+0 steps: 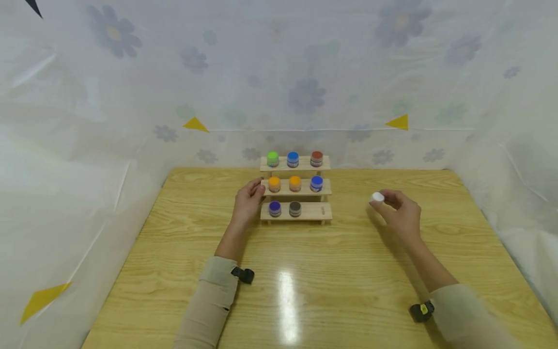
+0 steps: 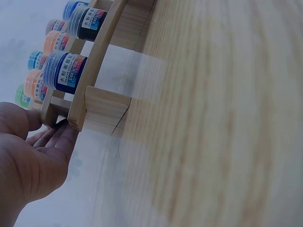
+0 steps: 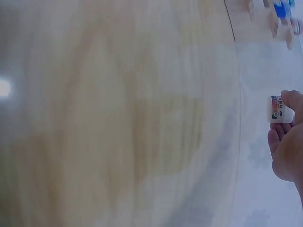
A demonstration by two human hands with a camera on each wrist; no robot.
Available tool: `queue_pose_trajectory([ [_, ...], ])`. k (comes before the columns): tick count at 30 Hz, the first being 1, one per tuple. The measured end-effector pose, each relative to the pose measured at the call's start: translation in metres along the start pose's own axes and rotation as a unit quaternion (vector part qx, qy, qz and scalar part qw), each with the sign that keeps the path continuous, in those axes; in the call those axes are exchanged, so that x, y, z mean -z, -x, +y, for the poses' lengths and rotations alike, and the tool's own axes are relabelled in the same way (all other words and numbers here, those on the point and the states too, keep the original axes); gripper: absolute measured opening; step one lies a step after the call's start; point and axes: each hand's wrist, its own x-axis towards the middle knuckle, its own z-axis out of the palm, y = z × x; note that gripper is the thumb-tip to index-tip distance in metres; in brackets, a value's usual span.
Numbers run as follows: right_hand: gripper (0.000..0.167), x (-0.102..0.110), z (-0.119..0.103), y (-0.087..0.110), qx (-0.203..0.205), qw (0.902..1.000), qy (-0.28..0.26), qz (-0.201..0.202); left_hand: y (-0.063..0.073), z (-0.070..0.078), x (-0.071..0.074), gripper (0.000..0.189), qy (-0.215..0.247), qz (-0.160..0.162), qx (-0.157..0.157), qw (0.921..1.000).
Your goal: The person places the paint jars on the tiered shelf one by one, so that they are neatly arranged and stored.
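Observation:
A three-tier wooden display rack (image 1: 310,212) stands on the table, bearing several small paint jars in colours such as green, blue, orange, brown, purple and black. At the rack's left end, my left hand (image 1: 248,202) grips the end of the middle tier. From the left wrist view, the thumb of the left hand (image 2: 33,161) lies above the tier's end and the fingers below it. Off to the right of the rack, my right hand (image 1: 402,215) pinches a white paint jar (image 1: 377,197) between thumb and fingers. A printed label shows on this white jar (image 3: 276,109) in the right wrist view.
The wooden table (image 1: 244,300) reaches back to a pale flowered sheet (image 1: 348,72) hung behind and at both sides. On the lowest tier, a purple jar (image 1: 275,209) and a black jar (image 1: 295,209) stand left and centre, with bare wood at right.

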Motion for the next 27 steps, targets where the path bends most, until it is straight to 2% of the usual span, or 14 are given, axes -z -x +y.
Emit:
queue_pose_trajectory([
  [6,0.041,-0.027,-0.024,0.011,0.038,0.9983,-0.019,-0.038,0.0,0.001,0.0,0.048,0.0,0.001,-0.002,1.0],
  [12,0.036,-0.055,-0.039,0.018,0.08,0.9938,-0.036,-0.068,0.0,0.001,-0.001,0.047,0.004,-0.002,0.002,1.0],
  [27,0.038,-0.103,-0.06,0.024,0.1,0.9872,-0.049,-0.114,-0.002,0.001,-0.002,0.046,-0.004,0.006,0.002,1.0],
])
